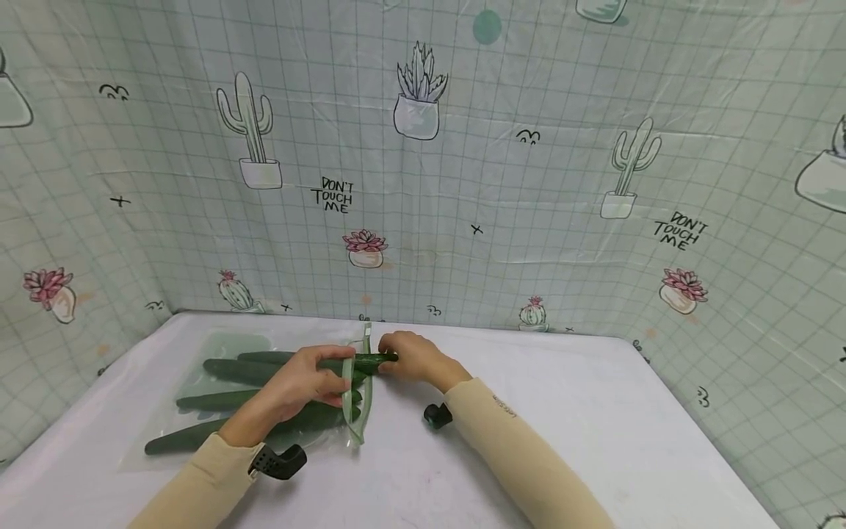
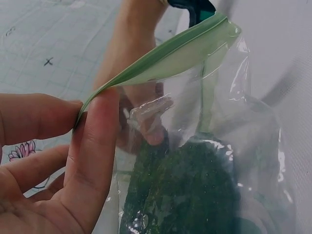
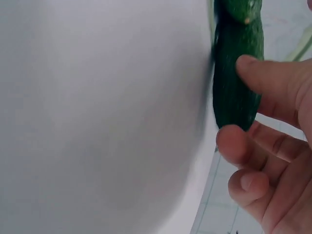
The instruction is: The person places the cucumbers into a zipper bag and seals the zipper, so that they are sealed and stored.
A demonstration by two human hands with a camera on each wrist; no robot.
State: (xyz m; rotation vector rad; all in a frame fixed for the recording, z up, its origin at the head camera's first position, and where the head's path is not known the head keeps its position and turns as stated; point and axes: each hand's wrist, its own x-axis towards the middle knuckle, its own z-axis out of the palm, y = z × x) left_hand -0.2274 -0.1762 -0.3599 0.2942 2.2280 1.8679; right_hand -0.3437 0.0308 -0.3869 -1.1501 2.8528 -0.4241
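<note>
A clear zip bag (image 1: pixel 238 342) with a green rim lies flat with several cucumbers (image 1: pixel 192 437) inside. My left hand (image 1: pixel 300 389) pinches the green zip rim (image 2: pixel 156 61) between thumb and finger, lifting one side of the mouth so that it gapes. At that mouth, my right hand (image 1: pixel 418 360) holds the end of a dark green cucumber (image 3: pixel 236 92) that sticks out past the rim. Its thumb and fingertips are on the cucumber's sides and tip. Another cucumber end shows just beside it in the right wrist view. How deep the held cucumber sits is partly hidden.
Everything lies on a white-covered table (image 1: pixel 568 433). A sheet with a grid and cactus prints (image 1: pixel 502 184) hangs behind and at both sides. Dark wrist cameras (image 1: pixel 280 463) stick out from both beige sleeves near the tabletop.
</note>
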